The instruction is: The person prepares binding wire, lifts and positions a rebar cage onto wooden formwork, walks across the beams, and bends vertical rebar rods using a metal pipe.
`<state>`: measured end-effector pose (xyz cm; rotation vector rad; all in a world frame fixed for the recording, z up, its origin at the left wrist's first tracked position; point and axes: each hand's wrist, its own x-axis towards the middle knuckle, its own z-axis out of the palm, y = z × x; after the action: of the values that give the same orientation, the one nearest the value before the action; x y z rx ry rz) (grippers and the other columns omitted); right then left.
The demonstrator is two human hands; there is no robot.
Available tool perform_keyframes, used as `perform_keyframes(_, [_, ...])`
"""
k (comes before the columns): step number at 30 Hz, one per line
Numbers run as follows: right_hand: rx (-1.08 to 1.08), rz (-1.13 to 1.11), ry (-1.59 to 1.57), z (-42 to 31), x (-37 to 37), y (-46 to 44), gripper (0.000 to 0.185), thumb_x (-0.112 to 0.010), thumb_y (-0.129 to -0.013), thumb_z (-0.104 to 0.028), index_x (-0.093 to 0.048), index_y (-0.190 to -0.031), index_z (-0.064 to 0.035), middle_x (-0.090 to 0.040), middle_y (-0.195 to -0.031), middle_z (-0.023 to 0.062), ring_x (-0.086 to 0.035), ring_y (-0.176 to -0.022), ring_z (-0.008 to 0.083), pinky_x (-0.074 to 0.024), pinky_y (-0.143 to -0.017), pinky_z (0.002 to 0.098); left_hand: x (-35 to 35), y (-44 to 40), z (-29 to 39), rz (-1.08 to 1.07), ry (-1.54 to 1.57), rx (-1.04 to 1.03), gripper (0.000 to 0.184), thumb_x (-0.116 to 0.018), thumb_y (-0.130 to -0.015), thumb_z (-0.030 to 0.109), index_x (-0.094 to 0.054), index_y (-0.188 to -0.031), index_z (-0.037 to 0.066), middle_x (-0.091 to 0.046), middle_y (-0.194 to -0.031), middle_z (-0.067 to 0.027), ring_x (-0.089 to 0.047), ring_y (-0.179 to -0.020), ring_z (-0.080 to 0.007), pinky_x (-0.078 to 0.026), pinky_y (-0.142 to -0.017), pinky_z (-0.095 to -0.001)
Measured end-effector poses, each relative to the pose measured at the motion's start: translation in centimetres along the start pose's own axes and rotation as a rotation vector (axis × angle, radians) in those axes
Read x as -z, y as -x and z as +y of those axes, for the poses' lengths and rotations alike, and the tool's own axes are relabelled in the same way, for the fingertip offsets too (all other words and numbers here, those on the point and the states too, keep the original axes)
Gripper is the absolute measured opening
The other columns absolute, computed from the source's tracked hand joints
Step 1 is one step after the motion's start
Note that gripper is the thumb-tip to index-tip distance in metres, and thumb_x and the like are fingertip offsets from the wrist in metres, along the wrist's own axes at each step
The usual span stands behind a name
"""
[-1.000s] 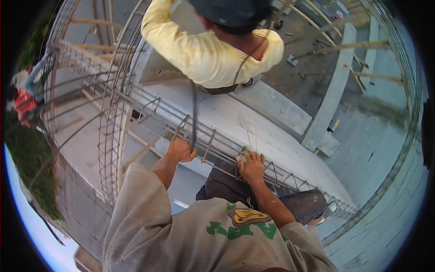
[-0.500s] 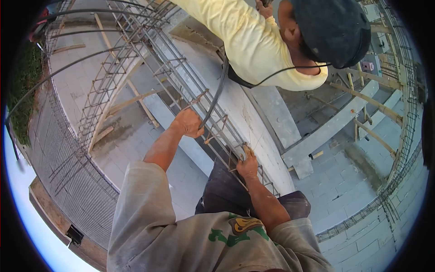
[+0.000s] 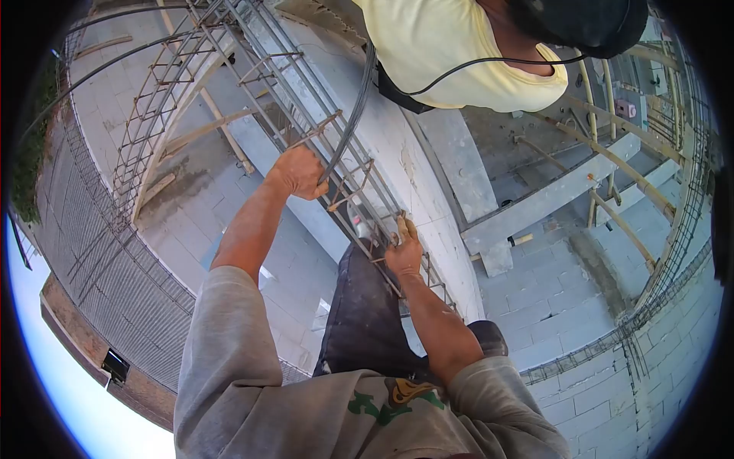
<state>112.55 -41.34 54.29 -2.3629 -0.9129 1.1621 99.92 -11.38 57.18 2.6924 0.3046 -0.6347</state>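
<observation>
A long rebar cage (image 3: 294,99) of steel bars and stirrups runs from the upper left down to my legs, alongside a pale wall top. My left hand (image 3: 300,172) is closed in a fist at the cage's left side. A bundle of dark wire (image 3: 356,115) hangs down across the bars and ends in that fist; the grip itself is partly hidden. Lower down, my right hand (image 3: 404,251) is closed on the cage's right-hand bars, with its fingers pointing up along the steel.
A co-worker in a yellow shirt (image 3: 451,57) leans in at the top, close to the cage. Another rebar cage (image 3: 157,99) stands at the left. Concrete beams (image 3: 550,195) and bamboo poles (image 3: 619,172) are at the right. Block floor lies far below on both sides.
The view has shifted, so the cage and co-worker sit higher in it. Both hands stay at about the same places on the cage, the wire bundle still at my left fist.
</observation>
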Motion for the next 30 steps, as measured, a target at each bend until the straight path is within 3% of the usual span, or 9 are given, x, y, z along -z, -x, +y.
perform_keyframes(1, [0.013, -0.002, 0.004, 0.3, -0.2, 0.0, 0.053, -0.058, -0.074, -0.003, -0.05, -0.126, -0.0101, -0.052, -0.121, 0.0206, -0.053, -0.108, 0.0379, -0.0453, -0.089, 0.04, 0.1, 0.1, 0.0, 0.047, -0.007, -0.016, 0.033, -0.053, -0.068, 0.039, -0.062, -0.055, 0.009, -0.06, -0.056, -0.0099, -0.059, -0.054, -0.0292, -0.049, -0.055, -0.0408])
perform_keyframes(4, [0.028, -0.045, -0.033, 1.0, -0.6, -0.1, 0.059, -0.057, -0.071, -0.002, -0.047, -0.129, -0.0112, -0.048, -0.126, 0.0208, -0.051, -0.109, 0.0392, -0.0439, -0.09, 0.0418, 0.7, -0.3, 0.3, -0.323, -0.016, 0.147, 0.034, -0.053, -0.068, 0.039, -0.061, -0.054, 0.009, -0.059, -0.055, -0.0102, -0.059, -0.053, -0.0298, -0.048, -0.054, -0.0405])
perform_keyframes(10, [0.084, -0.034, -0.056, 0.9, -0.4, 0.2, 0.059, -0.053, -0.072, -0.004, -0.046, -0.13, -0.0095, -0.046, -0.128, 0.0239, -0.054, -0.102, 0.0436, -0.0458, -0.086, 0.0435, 0.7, -0.1, 0.4, -0.208, 0.015, 0.102, 0.035, -0.052, -0.068, 0.039, -0.062, -0.054, 0.009, -0.06, -0.056, -0.0112, -0.06, -0.055, -0.0299, -0.05, -0.055, -0.0388])
perform_keyframes(13, [0.024, -0.089, -0.043, 0.7, 0.0, 0.1, 0.059, -0.053, -0.072, -0.004, -0.046, -0.13, -0.008, -0.045, -0.129, 0.0247, -0.053, -0.104, 0.0436, -0.0451, -0.087, 0.0435, 1.8, -0.5, 0.9, -0.325, -0.006, 0.187, 0.035, -0.052, -0.069, 0.04, -0.062, -0.054, 0.009, -0.06, -0.055, -0.0111, -0.06, -0.055, -0.0293, -0.05, -0.055, -0.039])
perform_keyframes(22, [0.035, -0.073, -0.034, 0.4, -0.1, 0.4, 0.056, -0.052, -0.072, -0.002, -0.047, -0.127, -0.0046, -0.044, -0.129, 0.0241, -0.053, -0.105, 0.0412, -0.0436, -0.088, 0.0449, 1.2, -0.5, 0.5, -0.374, -0.035, 0.137, 0.038, -0.049, -0.073, 0.04, -0.062, -0.054, 0.01, -0.058, -0.052, -0.0091, -0.06, -0.053, -0.0281, -0.05, -0.054, -0.0391])
perform_keyframes(25, [0.013, -0.083, -0.086, 0.3, 0.1, 0.5, 0.059, -0.051, -0.068, 0.001, -0.048, -0.126, -0.0015, -0.047, -0.126, 0.0245, -0.051, -0.109, 0.0404, -0.0436, -0.091, 0.0414, 1.3, -0.3, 0.8, -0.312, -0.004, 0.191, 0.036, -0.049, -0.072, 0.039, -0.063, -0.056, 0.01, -0.059, -0.053, -0.0087, -0.059, -0.052, -0.0277, -0.05, -0.054, -0.0388])
perform_keyframes(27, [0.017, -0.08, -0.085, -0.2, 0.3, 0.0, 0.06, -0.052, -0.066, 0.002, -0.047, -0.126, 0.0004, -0.048, -0.125, 0.0246, -0.051, -0.109, 0.0402, -0.0438, -0.091, 0.0397, -0.6, 0.4, 0.0, -0.069, -0.006, 0.018, 0.035, -0.051, -0.07, 0.039, -0.063, -0.058, 0.009, -0.059, -0.054, -0.0086, -0.06, -0.053, -0.027, -0.05, -0.056, -0.0386])
perform_keyframes(29, [0.077, -0.034, -0.031, 0.0, 0.2, 0.4, 0.059, -0.056, -0.068, 0.0, -0.047, -0.126, 0.0008, -0.049, -0.125, 0.0244, -0.052, -0.108, 0.0406, -0.0441, -0.09, 0.0399, -1.9, 0.9, 0.0, 0.067, 0.108, 0.07, 0.035, -0.051, -0.068, 0.039, -0.062, -0.055, 0.009, -0.06, -0.055, -0.0096, -0.061, -0.056, -0.0269, -0.05, -0.058, -0.0391])
perform_keyframes(30, [0.146, 0.02, -0.009, 0.5, -0.7, 0.3, 0.059, -0.057, -0.068, -0.002, -0.046, -0.126, 0.0006, -0.049, -0.124, 0.0244, -0.052, -0.107, 0.0408, -0.0442, -0.09, 0.04, -0.6, 0.7, 0.0, -0.005, 0.074, 0.088, 0.035, -0.052, -0.068, 0.04, -0.061, -0.053, 0.009, -0.06, -0.055, -0.0105, -0.061, -0.056, -0.0275, -0.05, -0.058, -0.0395])
